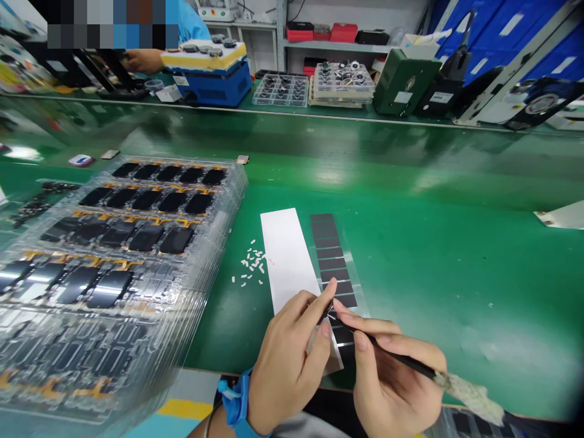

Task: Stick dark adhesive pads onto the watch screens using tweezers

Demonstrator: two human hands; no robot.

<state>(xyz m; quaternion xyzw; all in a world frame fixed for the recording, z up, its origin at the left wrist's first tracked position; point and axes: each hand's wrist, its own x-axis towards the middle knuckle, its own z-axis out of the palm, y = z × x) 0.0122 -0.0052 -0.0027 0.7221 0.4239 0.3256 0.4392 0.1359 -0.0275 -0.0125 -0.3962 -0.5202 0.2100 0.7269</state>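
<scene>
My left hand point(296, 359), a blue band at its wrist, is above the lower end of a white paper strip point(289, 261). Its index finger and thumb close around a small dark piece point(325, 312), partly hidden by the fingers. My right hand point(396, 371) grips slender black tweezers point(404, 360), whose rear end is wrapped in pale, frayed material. Their tip meets the dark piece by my left fingers. Under both hands runs a clear sheet carrying a row of black rectangular stickers point(333, 263). Small white scraps point(253, 263) lie left of the paper.
Stacked clear trays point(182, 274) with black watch-size screens fill the left of the green bench point(456, 261). Behind stand a raised shelf with a blue machine point(219, 85), parts boxes point(280, 90) and a green box point(406, 82). A co-worker's hand point(145, 61) shows at upper left.
</scene>
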